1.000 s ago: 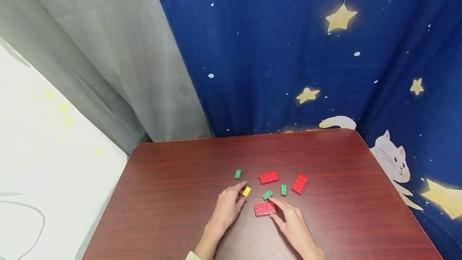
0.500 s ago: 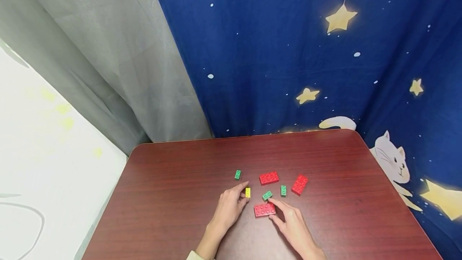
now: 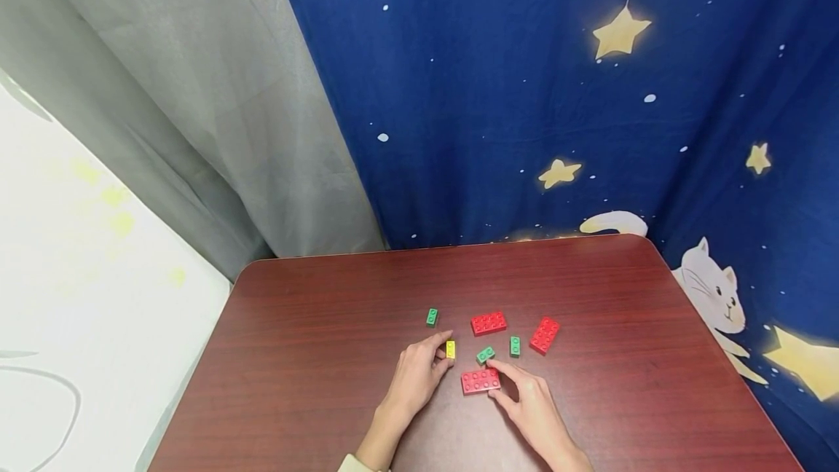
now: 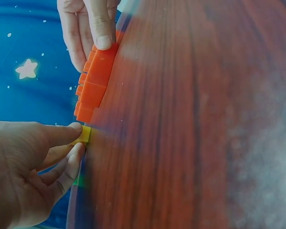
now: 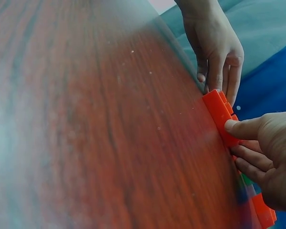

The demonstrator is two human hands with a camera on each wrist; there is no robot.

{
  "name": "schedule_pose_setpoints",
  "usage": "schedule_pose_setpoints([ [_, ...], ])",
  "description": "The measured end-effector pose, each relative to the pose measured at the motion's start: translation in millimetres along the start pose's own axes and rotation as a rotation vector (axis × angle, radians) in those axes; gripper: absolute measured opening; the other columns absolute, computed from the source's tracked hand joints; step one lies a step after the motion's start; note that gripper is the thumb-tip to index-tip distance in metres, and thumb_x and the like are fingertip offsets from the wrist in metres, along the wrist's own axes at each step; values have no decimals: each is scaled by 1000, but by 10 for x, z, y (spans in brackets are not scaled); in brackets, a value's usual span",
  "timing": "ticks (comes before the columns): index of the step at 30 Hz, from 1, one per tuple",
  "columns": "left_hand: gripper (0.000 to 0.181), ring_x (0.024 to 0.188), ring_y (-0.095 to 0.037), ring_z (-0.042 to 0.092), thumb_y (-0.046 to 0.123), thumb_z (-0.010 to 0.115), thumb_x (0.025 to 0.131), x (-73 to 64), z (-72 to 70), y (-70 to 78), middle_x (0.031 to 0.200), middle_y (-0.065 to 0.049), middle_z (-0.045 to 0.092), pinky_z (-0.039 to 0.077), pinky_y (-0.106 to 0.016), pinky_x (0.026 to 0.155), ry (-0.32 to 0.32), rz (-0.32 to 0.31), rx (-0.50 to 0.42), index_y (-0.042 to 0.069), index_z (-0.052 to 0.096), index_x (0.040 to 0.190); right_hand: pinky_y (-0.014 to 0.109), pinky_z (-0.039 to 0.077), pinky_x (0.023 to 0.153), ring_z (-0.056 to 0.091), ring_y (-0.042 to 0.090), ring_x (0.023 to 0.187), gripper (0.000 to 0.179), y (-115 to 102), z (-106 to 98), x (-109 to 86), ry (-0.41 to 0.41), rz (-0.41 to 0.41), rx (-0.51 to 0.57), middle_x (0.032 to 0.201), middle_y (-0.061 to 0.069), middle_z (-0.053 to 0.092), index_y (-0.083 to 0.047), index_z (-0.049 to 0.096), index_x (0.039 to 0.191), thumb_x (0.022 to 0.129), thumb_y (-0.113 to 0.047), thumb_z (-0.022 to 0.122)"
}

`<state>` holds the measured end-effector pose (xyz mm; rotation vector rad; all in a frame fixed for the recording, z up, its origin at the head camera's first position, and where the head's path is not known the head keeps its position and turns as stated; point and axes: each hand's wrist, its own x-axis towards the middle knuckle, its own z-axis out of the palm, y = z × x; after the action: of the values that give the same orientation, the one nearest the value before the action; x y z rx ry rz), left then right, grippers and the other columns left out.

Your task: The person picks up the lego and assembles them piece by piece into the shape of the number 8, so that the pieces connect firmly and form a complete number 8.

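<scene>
My left hand [image 3: 414,374] pinches a small yellow toy brick [image 3: 450,349] between thumb and fingers, low over the table; the left wrist view shows the yellow brick [image 4: 86,136] between the fingertips. To its right, my right hand [image 3: 532,406] grips the right end of a red eight-stud brick [image 3: 481,382], thumb on the near side and fingers on the far side. In the right wrist view the thumb lies on the side of this red brick [image 5: 219,117]. Just behind it sits a small green brick [image 3: 486,355], right at the right index fingertip.
Farther back on the brown table [image 3: 314,333] lie a second red brick [image 3: 489,323] and a third red brick [image 3: 545,334] at the right. A green brick [image 3: 514,346] sits between them and my right hand. Another green brick [image 3: 432,317] lies beyond my left hand.
The yellow brick has turned in my left fingers from slanted to nearly straight, shifting slightly right, mostly in the first half second. My right hand and the red brick stay in place.
</scene>
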<state>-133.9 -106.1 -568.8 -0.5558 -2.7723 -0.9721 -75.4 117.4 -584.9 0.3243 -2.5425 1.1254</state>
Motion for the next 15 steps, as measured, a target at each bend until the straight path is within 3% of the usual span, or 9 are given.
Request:
schedule_pose_setpoints([
  [9,43,73,2,61,8,90,85,-10,-12,-24,88,5,74,55,-20,64,13,10,-27,7,76,126,45,63,91,76,23,105,54,19,7,-3,16,-13,10,113,2,80,-14,80,118,68,-2,98],
  [15,41,82,-3,70,12,88,89,-29,-37,-24,97,1,79,61,-21,71,-10,-12,-68,6,76,128,46,63,92,76,22,106,53,16,-10,-4,-12,34,10,112,2,80,-15,81,118,69,-2,98],
])
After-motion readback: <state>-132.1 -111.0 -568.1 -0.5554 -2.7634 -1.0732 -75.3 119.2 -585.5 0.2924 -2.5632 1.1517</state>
